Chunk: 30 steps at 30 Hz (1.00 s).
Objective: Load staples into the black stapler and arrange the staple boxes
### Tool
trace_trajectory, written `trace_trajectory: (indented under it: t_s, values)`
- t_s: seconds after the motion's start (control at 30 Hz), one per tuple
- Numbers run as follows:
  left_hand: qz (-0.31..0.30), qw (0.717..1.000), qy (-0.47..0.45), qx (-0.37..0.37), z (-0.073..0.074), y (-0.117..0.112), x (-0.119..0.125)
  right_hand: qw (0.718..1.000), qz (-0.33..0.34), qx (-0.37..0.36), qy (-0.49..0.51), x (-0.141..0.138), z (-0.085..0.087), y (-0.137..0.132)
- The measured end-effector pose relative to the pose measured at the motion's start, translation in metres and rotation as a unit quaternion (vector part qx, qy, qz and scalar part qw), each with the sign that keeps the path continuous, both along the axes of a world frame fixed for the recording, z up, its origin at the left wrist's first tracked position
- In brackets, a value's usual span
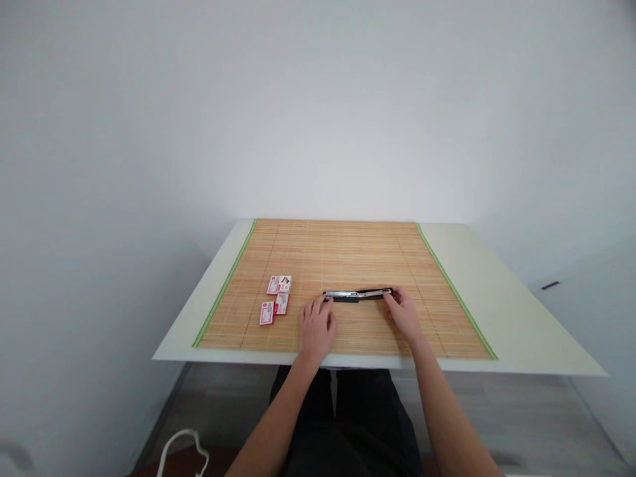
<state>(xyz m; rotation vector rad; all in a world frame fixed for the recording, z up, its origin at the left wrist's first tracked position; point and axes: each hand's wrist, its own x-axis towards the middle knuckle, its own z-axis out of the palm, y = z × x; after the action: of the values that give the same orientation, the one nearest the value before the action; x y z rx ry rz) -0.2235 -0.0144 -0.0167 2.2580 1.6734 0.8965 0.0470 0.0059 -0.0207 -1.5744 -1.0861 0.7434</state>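
A black stapler (342, 299), unfolded wide so its metal staple channel shows, lies nearly flat across the bamboo mat in front of me. My left hand (317, 324) rests on the mat with its fingertips closed on the stapler's left end. At the opposite end, the thumb and fingers of my right hand (404, 313) pinch the other arm of the stapler. Whether staples sit in the channel is too small to tell. Left of my left hand lie several small red-and-white boxes (267, 313), close together; they look like staple boxes.
The bamboo mat (348, 255) has green edging and covers the middle of a white table (477, 265). Walls stand behind and at both sides. Below the front edge are my dark-clothed legs (348, 411) and a white curved object (183, 437) at lower left.
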Motion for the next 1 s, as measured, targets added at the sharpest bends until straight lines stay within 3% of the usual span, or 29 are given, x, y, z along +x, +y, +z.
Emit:
trace_trajectory:
  t_s: [0.1,0.23,0.33,0.6,0.7,0.8,0.9,1.0]
  values:
    - [0.029,0.999,-0.018,0.01,0.001,0.002,-0.023,1.0,0.004,-0.005,0.02,-0.003,-0.006,0.004]
    - [0.183,0.983,0.028,0.011,0.007,0.008,-0.065,0.999,0.011,0.001,0.037,-0.004,-0.008,0.012]
    - [0.216,0.974,0.069,0.011,0.013,0.013,-0.084,0.999,0.008,0.004,0.046,-0.004,-0.008,0.019]
    - [0.133,0.989,0.052,-0.038,0.007,0.009,-0.078,0.998,0.007,0.002,0.067,-0.01,0.0,0.023]
    - [0.002,0.998,0.005,-0.064,0.003,0.006,-0.058,0.997,-0.03,0.002,0.076,-0.004,0.0,0.008]
    - [-0.132,0.985,-0.052,-0.093,0.002,0.006,-0.033,0.991,-0.084,-0.03,0.101,0.001,-0.004,-0.018]
    - [-0.19,0.972,-0.084,-0.11,0.004,0.011,-0.019,0.982,-0.015,-0.113,0.149,-0.005,-0.005,-0.047]
    - [-0.174,0.976,-0.072,-0.108,0.006,0.015,-0.024,0.949,0.113,-0.183,0.231,-0.025,0.003,-0.066]
